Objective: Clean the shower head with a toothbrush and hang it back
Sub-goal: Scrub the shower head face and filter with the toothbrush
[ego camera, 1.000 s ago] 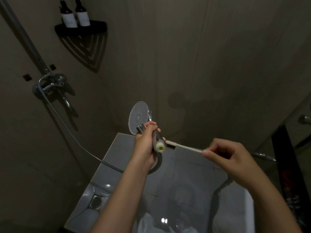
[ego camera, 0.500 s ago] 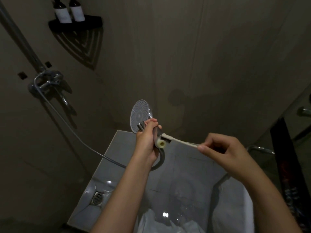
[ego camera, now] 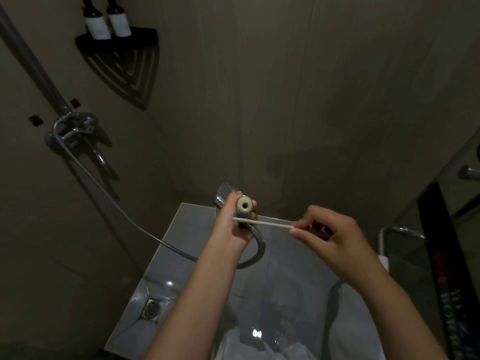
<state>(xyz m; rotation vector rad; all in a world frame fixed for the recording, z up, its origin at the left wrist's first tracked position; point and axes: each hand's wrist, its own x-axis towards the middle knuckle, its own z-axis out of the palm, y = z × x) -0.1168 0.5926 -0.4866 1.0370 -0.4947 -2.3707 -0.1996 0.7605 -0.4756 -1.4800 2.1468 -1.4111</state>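
Both hands are busy over the grey shower floor (ego camera: 285, 255). Left hand (ego camera: 231, 229) is wrapped around the shower head (ego camera: 244, 205) handle — its pale round end faces the camera. Right hand (ego camera: 330, 237) pinches the toothbrush (ego camera: 262, 222) by its handle, and the brush end lies against the left fingers, just under the handle end. The hose (ego camera: 117, 201) runs to the wall tap (ego camera: 72, 128).

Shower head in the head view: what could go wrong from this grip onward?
The right hand pinches only the far end of the toothbrush, so hard scrubbing may twist it loose. The left hand holds the shower head over the wet, glossy floor; a slip could drop it. The looped hose may snag the brush.
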